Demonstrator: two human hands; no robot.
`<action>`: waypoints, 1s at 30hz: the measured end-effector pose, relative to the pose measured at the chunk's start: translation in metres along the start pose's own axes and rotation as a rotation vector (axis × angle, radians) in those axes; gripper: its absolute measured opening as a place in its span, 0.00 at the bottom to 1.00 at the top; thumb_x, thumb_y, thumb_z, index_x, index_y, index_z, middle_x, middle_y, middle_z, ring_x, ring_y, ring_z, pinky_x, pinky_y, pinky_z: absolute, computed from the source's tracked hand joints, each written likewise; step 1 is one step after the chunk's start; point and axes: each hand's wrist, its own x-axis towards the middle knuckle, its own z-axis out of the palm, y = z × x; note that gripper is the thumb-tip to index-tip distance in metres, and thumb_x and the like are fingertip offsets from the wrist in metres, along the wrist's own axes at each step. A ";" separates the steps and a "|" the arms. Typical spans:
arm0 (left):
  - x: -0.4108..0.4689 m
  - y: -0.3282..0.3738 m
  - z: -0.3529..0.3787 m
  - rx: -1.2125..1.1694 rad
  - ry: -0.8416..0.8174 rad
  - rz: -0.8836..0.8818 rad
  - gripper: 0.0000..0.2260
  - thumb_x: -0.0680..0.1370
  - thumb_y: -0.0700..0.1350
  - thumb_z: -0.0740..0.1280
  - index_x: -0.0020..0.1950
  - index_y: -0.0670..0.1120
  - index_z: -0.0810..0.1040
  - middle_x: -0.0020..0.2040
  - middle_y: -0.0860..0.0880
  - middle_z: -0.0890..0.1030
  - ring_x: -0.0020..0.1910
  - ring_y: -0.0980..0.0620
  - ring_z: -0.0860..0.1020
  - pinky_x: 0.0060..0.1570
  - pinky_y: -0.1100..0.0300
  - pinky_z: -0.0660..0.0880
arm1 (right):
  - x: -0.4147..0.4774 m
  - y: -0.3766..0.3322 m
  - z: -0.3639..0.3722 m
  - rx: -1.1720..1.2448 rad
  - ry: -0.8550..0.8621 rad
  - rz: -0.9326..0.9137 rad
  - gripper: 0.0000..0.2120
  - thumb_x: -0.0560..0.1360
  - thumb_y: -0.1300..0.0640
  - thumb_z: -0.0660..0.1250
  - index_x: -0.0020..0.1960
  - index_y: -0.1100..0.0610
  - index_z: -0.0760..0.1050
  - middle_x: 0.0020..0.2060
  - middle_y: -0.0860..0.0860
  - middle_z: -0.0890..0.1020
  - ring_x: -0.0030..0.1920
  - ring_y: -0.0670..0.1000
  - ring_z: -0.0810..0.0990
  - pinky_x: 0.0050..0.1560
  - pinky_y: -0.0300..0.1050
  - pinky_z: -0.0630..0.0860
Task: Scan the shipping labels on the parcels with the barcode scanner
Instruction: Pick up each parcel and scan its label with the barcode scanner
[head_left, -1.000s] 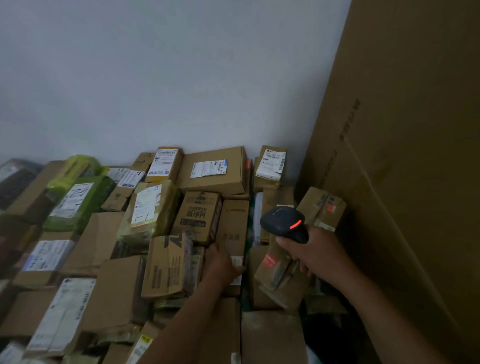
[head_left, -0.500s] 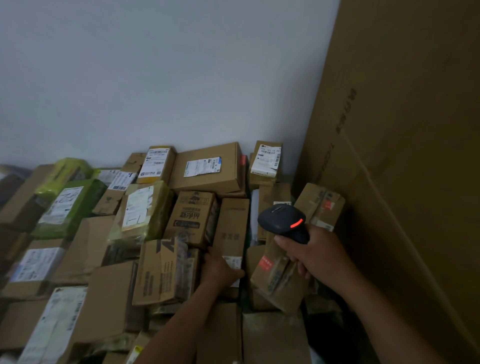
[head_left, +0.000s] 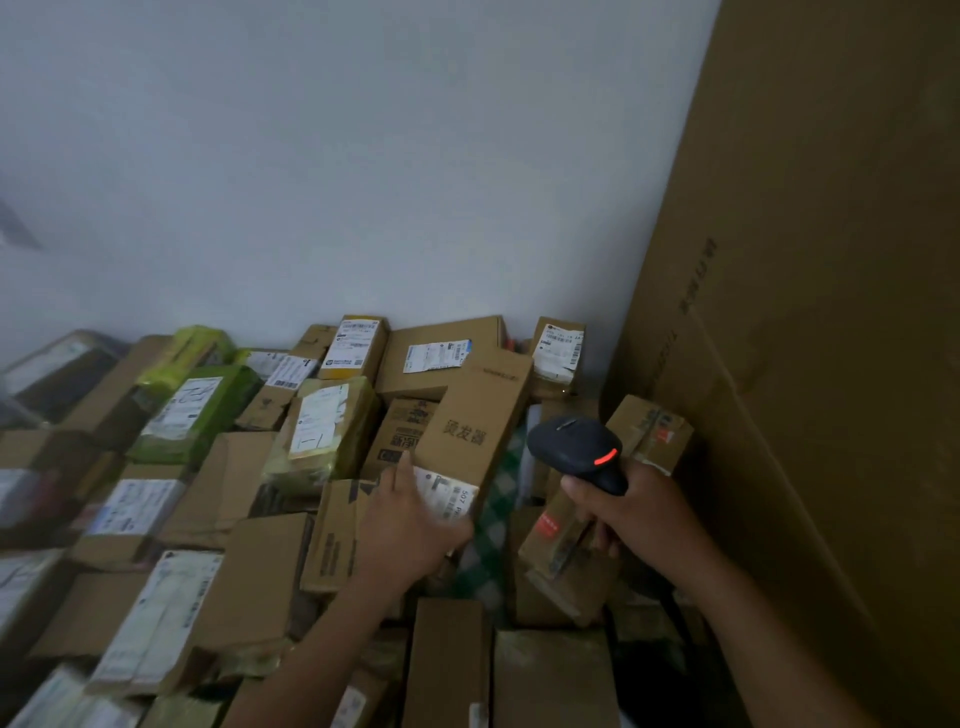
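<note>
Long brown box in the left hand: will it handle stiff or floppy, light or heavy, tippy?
Probably stiff: the long brown box shows straight edges though the left hand holds only its lower end. Likely light, since one hand props it up at that end. Held so far from its middle, it may swing or tip sideways.

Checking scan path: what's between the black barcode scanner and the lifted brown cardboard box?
Head view: an open gap, green-checked wrapping in the pile beneath.

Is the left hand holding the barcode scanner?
No, the right hand grips the scanner, while the left hand holds a long cardboard box.
</note>
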 end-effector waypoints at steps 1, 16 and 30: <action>-0.010 0.004 -0.009 -0.058 0.018 0.020 0.55 0.64 0.67 0.73 0.80 0.47 0.48 0.72 0.49 0.64 0.69 0.49 0.65 0.68 0.48 0.66 | -0.003 -0.005 0.002 0.039 -0.036 -0.020 0.11 0.73 0.45 0.73 0.41 0.52 0.79 0.29 0.51 0.83 0.27 0.49 0.81 0.29 0.43 0.76; -0.069 0.008 -0.067 -0.901 -0.311 0.128 0.43 0.67 0.45 0.78 0.71 0.75 0.60 0.64 0.60 0.79 0.61 0.56 0.79 0.53 0.54 0.81 | -0.042 -0.041 0.037 0.481 -0.170 -0.115 0.16 0.62 0.38 0.73 0.47 0.43 0.85 0.50 0.48 0.87 0.52 0.48 0.85 0.47 0.40 0.80; -0.036 -0.058 -0.114 -0.890 -0.042 0.019 0.23 0.75 0.34 0.71 0.60 0.60 0.80 0.60 0.47 0.81 0.52 0.50 0.83 0.50 0.48 0.82 | -0.066 -0.049 0.027 -0.098 -0.307 -0.153 0.13 0.76 0.48 0.69 0.41 0.57 0.77 0.27 0.53 0.80 0.29 0.53 0.80 0.34 0.44 0.78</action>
